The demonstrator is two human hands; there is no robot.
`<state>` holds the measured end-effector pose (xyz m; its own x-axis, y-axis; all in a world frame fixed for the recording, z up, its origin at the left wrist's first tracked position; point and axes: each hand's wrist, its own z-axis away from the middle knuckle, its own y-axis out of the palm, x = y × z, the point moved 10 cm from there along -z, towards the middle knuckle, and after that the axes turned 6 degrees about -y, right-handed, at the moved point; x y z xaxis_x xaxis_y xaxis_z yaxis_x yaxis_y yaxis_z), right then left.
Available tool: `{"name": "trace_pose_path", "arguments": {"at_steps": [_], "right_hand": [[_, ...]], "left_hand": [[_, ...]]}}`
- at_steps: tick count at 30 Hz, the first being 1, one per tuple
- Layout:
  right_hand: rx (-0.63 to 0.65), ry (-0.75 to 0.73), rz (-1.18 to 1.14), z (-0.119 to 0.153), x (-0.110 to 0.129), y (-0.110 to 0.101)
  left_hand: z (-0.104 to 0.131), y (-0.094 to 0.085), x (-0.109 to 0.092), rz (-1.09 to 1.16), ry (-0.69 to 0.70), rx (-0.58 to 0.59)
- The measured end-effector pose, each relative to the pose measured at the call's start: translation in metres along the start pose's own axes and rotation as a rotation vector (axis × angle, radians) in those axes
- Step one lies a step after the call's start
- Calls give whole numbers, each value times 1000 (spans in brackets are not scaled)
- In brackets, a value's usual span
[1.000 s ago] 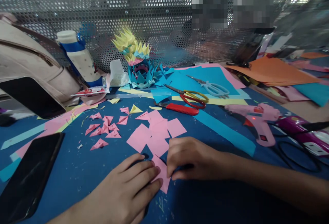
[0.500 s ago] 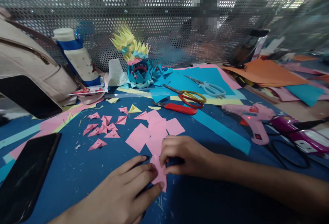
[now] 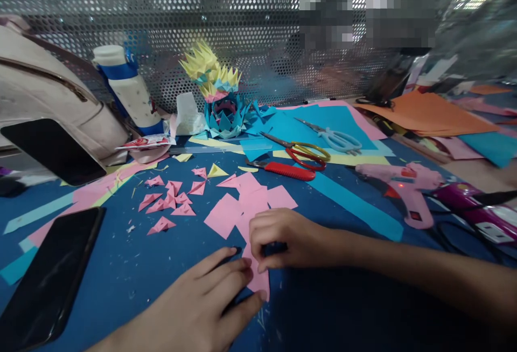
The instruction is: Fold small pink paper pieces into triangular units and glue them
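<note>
My left hand (image 3: 216, 298) lies over a small sheet of pink paper (image 3: 259, 279), fingers spread, with the fingertips pressing it on the table. At the upper right edge of the same sheet my right hand (image 3: 288, 239) is closed, its fingers curled and thumb tip down on the paper. Part of the sheet is hidden under both hands. Just beyond lie several overlapping pink paper squares (image 3: 224, 216). To the left is a loose group of folded pink paper triangles (image 3: 170, 195).
A red-handled cutter (image 3: 288, 171), red-and-yellow scissors (image 3: 307, 155) and light blue scissors (image 3: 341, 140) lie behind. The pink glue gun (image 3: 416, 190) stands at right. Phones (image 3: 52, 271), a bottle (image 3: 129, 90) and a paper model (image 3: 226, 115) are left and back.
The whole view has shifted slightly, so things sit further right. My right hand has moved a little up along the pink paper's edge; my left hand stays on the sheet.
</note>
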<state>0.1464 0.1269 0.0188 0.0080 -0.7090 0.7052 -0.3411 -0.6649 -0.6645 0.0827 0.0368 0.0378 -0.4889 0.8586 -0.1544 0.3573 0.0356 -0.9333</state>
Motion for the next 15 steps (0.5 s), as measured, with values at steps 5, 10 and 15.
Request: {"name": "trace_pose_path", "arguments": {"at_steps": [5,10,15], "right_hand": [[-14,34,57,-1,-2,2],[-19,36,131,0,1,4],[23,11,195,-1,3,7]], "left_hand": [[2,-6,1,-41,-22,-120],[0,-7,1,-70,13,-63],[-5,1,1,-106,40,7]]}}
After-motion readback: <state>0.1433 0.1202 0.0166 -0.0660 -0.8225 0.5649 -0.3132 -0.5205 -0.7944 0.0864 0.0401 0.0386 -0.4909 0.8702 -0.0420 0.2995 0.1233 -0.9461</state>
